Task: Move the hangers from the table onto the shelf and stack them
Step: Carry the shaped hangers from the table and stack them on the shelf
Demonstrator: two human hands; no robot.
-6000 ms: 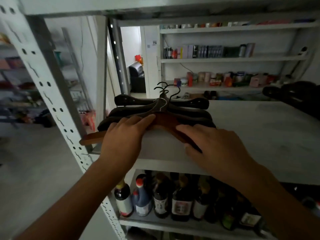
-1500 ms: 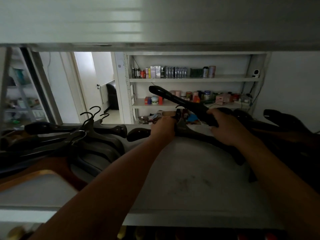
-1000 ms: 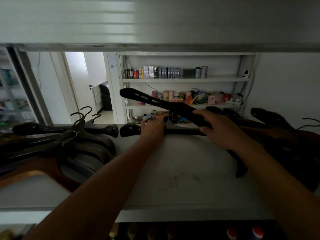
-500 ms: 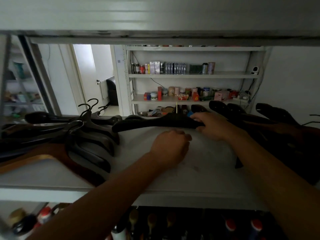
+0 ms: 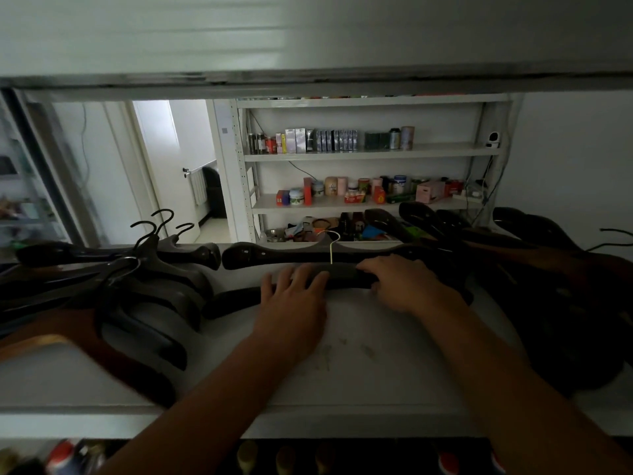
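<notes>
Fingers of both hands now press flat and spread on the dark hanger (image 5: 342, 274), left hand (image 5: 291, 306) and right hand (image 5: 407, 286), lowered from its raised tilt onto the shelf (image 5: 359, 371) mid-board between two piles — placed, stacking next.

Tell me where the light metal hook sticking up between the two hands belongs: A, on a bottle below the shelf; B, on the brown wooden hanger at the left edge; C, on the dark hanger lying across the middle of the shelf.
C: the light metal hook rises from the dark hanger lying across the shelf, just behind the left hand and right hand.
</notes>
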